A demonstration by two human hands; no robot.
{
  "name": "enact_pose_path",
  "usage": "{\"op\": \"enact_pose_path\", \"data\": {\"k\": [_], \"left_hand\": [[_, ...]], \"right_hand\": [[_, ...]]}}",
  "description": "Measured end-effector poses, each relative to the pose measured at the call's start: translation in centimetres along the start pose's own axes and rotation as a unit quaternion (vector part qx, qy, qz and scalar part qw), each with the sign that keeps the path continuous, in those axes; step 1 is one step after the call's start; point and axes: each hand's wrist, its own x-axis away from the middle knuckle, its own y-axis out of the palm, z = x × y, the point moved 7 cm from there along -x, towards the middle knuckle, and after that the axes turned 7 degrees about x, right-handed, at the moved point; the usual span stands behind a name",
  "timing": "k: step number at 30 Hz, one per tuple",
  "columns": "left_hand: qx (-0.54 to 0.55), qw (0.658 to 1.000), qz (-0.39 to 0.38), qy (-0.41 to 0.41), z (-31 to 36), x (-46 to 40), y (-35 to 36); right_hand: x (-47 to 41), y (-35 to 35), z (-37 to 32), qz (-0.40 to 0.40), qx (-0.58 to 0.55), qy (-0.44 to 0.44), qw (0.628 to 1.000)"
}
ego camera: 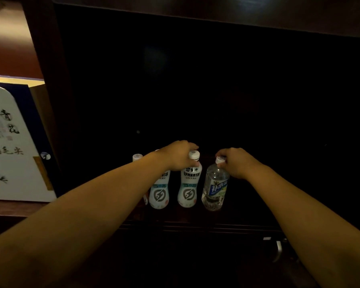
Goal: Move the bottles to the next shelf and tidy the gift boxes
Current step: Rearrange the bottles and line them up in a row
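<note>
Both hands (180, 155) (236, 162) on bottle necks (193, 161)

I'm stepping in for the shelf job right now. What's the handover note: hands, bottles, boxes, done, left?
Left hand: closed on the neck of a white bottle.
Right hand: fingers at the cap of the clear bottle.
Two more white bottles stand left of these in the dark shelf bay, one mostly hidden.
Gift box stands in the bay to the left.
Which bay the bottles started in: cannot tell.

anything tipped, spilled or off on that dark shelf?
Nothing stands out. The clear bottle and the white bottles stand upright with caps on; no spill visible. The left hand and right hand grip the bottle tops.
</note>
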Motion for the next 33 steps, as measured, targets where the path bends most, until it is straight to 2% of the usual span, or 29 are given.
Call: {"op": "enact_pose_path", "data": {"k": [3, 8, 12, 14, 16, 18, 20, 23, 26, 29, 33], "left_hand": [[0.054, 0.998, 0.043, 0.012, -0.4, 2.2, -1.4], [0.112, 0.979, 0.165, 0.032, -2.4, 7.1, -5.1], [0.154, 0.955, 0.254, 0.018, -6.1, 11.5, -6.4], [0.188, 0.942, 0.276, -0.015, -8.5, 13.4, -5.6], [0.209, 0.934, 0.284, -0.06, -10.8, 14.7, -3.9], [0.226, 0.926, 0.279, -0.113, -13.3, 15.7, -1.5], [0.252, 0.915, 0.266, -0.17, -15.7, 16.5, 1.1], [0.283, 0.896, 0.229, -0.255, -18.8, 17.4, 5.6], [0.294, 0.883, 0.185, -0.316, -20.8, 17.6, 9.5], [0.309, 0.881, 0.165, -0.317, -21.6, 16.8, 11.4], [0.326, 0.884, 0.153, -0.298, -21.0, 15.3, 12.0]], "right_hand": [[0.9, 0.2, 0.0, 0.014, -0.003, 0.008, 1.0], [3.0, 0.2, -0.9, 0.051, -0.041, 0.025, 0.998], [5.8, -0.7, -4.1, 0.172, -0.05, -0.02, 0.984], [7.3, -0.9, -6.1, 0.226, -0.078, -0.042, 0.97], [8.4, -0.1, -8.1, 0.248, -0.113, -0.054, 0.961], [8.7, 2.1, -9.7, 0.213, -0.184, -0.056, 0.958], [8.4, 5.4, -10.9, 0.144, -0.255, -0.032, 0.956], [7.6, 11.2, -11.9, 0.027, -0.294, 0.037, 0.955], [6.8, 15.8, -12.9, -0.057, -0.344, 0.088, 0.933], [5.9, 17.9, -13.8, -0.072, -0.379, 0.101, 0.917], [4.6, 18.5, -15.0, -0.047, -0.378, 0.115, 0.917]]}}
